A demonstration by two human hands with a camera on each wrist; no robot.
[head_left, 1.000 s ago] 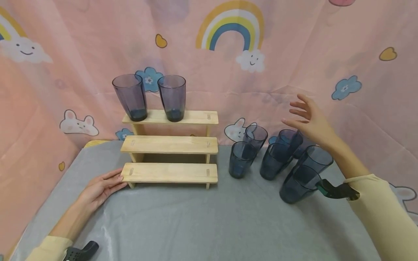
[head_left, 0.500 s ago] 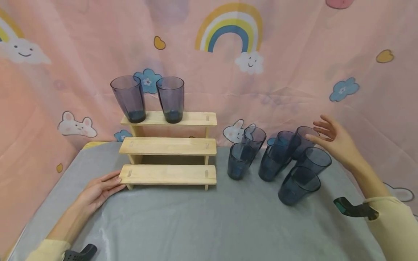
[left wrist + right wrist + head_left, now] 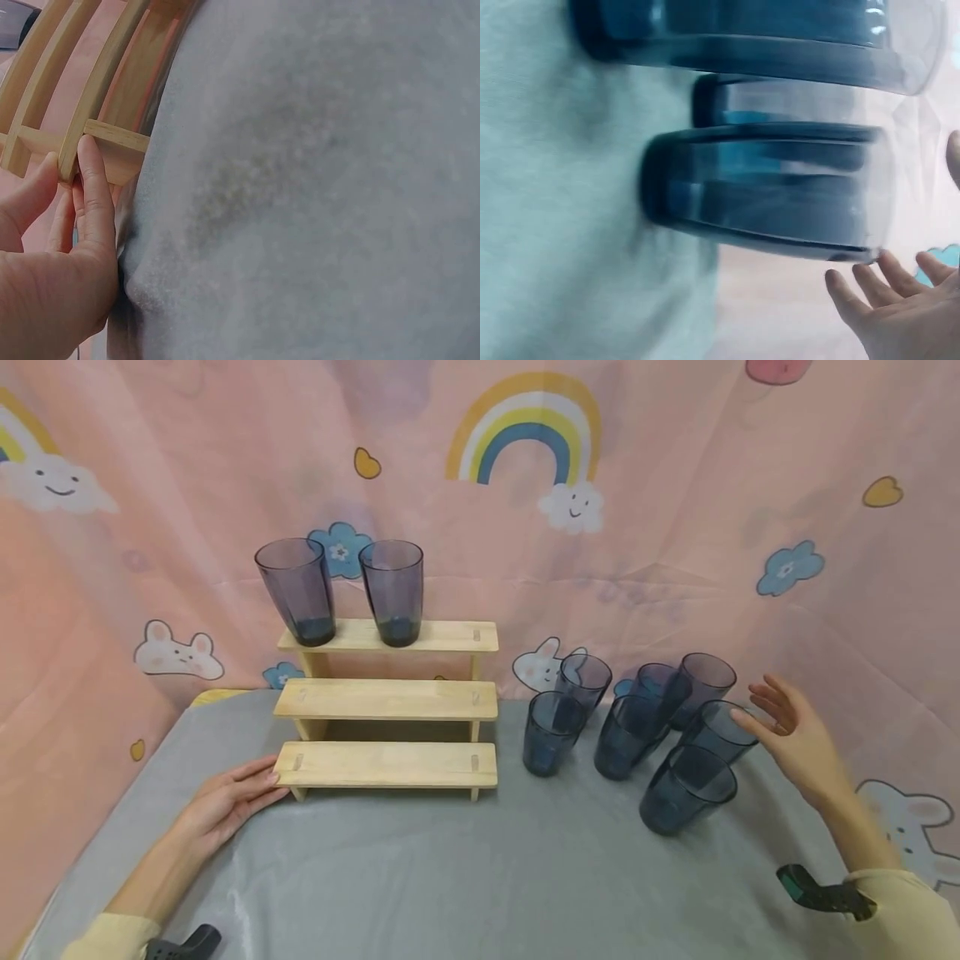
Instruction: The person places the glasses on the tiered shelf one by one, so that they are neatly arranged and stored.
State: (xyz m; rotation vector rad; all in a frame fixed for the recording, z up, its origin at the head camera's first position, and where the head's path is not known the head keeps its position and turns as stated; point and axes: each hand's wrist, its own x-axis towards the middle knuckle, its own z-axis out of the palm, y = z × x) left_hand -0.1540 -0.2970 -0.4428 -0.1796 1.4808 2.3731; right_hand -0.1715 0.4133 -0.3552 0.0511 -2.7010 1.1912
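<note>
Pink backdrop point(image 3: 675, 452), printed with rainbows, clouds and hearts, fills the upper frame. Grey cloth-covered table point(image 3: 450, 877) below it. Three-step wooden rack point(image 3: 386, 699) stands left of centre. Seven smoky blue-purple glasses point(image 3: 551, 743) stand clustered at centre right. Two more glasses point(image 3: 393, 589) stand upright, slightly apart, on the rack's top step, upper left; the lower two steps hold none. Left hand point(image 3: 228, 802), lower left, pinches the left end of the bottom step: thumb above, fingers beneath and against the leg. Right hand point(image 3: 798, 743), right side, has thumb and fingers apart, nothing gripped; thumb tip overlaps the rim of the cluster's middle right glass point(image 3: 712, 739). Cannot tell whether they touch. Black wrist piece point(image 3: 825, 895) at the right cuff.
</note>
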